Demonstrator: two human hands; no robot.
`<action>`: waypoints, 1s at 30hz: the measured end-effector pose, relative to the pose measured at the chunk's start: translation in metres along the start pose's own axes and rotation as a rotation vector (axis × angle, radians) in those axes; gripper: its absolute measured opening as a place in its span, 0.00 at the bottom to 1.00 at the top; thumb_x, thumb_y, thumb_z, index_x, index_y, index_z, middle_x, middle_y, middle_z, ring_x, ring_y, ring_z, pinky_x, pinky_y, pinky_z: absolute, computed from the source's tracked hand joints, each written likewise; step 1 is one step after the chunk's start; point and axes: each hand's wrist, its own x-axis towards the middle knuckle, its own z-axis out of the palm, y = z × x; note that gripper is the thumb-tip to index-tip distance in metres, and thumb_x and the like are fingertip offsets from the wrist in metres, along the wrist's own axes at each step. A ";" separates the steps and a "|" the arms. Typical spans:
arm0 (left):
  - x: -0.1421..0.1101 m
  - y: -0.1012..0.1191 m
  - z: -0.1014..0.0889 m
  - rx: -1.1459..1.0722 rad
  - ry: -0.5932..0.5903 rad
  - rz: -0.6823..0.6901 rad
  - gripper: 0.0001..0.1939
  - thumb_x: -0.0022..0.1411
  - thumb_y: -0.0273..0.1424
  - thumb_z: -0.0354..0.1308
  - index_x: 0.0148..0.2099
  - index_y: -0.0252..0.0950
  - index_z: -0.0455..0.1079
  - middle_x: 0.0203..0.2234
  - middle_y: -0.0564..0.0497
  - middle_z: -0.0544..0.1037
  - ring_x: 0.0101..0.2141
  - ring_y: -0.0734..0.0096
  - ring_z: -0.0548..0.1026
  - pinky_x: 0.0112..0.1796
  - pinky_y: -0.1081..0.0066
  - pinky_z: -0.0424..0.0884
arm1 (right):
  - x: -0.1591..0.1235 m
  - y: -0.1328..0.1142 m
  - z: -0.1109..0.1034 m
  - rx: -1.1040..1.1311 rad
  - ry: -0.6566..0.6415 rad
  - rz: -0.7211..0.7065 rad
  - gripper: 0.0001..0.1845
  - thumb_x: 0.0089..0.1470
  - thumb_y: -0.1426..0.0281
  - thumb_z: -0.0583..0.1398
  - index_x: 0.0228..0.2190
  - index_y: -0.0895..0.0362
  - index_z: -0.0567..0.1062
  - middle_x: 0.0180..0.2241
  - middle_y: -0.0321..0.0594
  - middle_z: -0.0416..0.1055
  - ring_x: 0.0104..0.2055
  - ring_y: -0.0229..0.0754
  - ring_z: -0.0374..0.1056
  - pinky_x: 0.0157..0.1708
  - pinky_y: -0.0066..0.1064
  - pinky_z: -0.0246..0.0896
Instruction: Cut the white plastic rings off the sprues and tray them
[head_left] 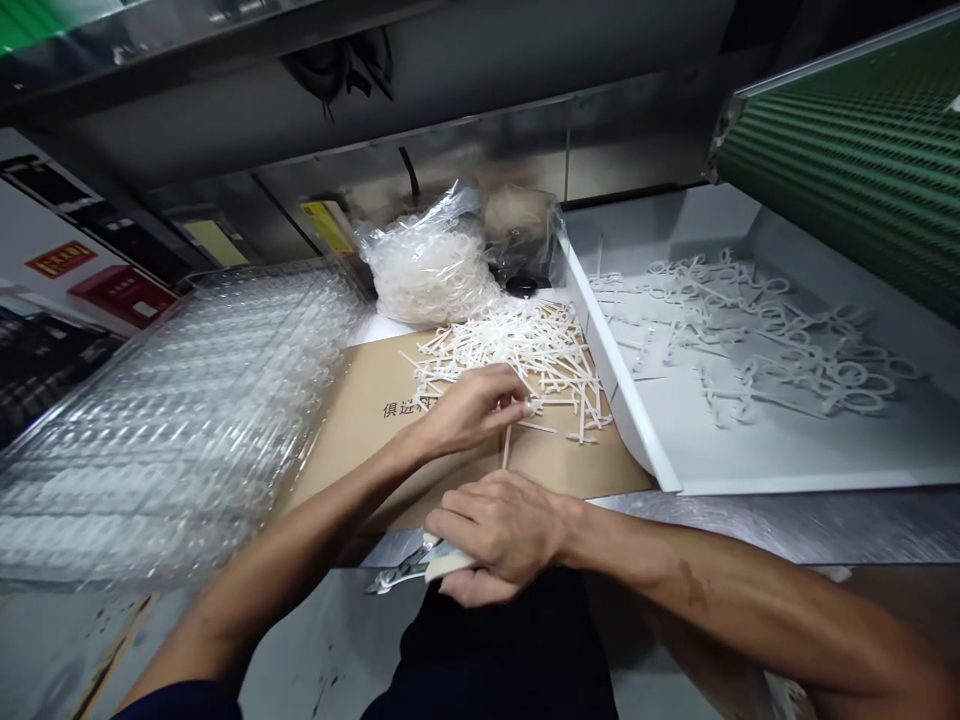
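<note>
My right hand (502, 535) is wrapped round cutting pliers with pale handles (448, 565); their metal jaws point left, over the table's front edge. Farther forward, my left hand (487, 405) pinches at a thin white plastic piece (529, 408) by the near edge of a loose pile of white plastic sticks (510, 345). One slim white stick (507, 447) stands out between my two hands; which hand touches it, I cannot tell. The pile lies on a flat brown cardboard sheet (600, 462) with printed characters.
To the right is a white tray (622, 385) with looped white plastic parts (795, 345). Stacked clear plastic trays (172, 420) stand at left. Behind the pile sits a clear bag of white parts (431, 265). A green ribbed conveyor belt (847, 170) overhangs the upper right.
</note>
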 end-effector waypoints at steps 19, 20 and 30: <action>-0.081 -0.036 -0.013 -0.516 0.012 -0.451 0.16 0.65 0.37 0.66 0.51 0.33 0.78 0.34 0.48 0.78 0.32 0.74 0.72 0.32 0.75 0.70 | -0.002 0.011 -0.002 0.108 0.061 0.028 0.19 0.65 0.58 0.51 0.40 0.60 0.72 0.29 0.41 0.71 0.27 0.45 0.64 0.28 0.37 0.63; -0.082 -0.036 -0.014 -0.595 0.033 -0.482 0.17 0.65 0.39 0.67 0.51 0.33 0.78 0.32 0.49 0.77 0.30 0.75 0.71 0.29 0.76 0.68 | -0.002 0.012 -0.004 0.121 0.061 0.046 0.19 0.65 0.58 0.50 0.40 0.59 0.72 0.29 0.41 0.70 0.27 0.45 0.64 0.27 0.37 0.62; -0.087 -0.049 -0.016 -0.970 0.539 -0.467 0.22 0.52 0.30 0.78 0.47 0.35 0.77 0.40 0.47 0.82 0.38 0.72 0.81 0.41 0.74 0.79 | -0.002 0.020 -0.021 0.452 0.137 0.339 0.13 0.63 0.67 0.57 0.48 0.59 0.69 0.33 0.43 0.73 0.31 0.44 0.69 0.31 0.35 0.66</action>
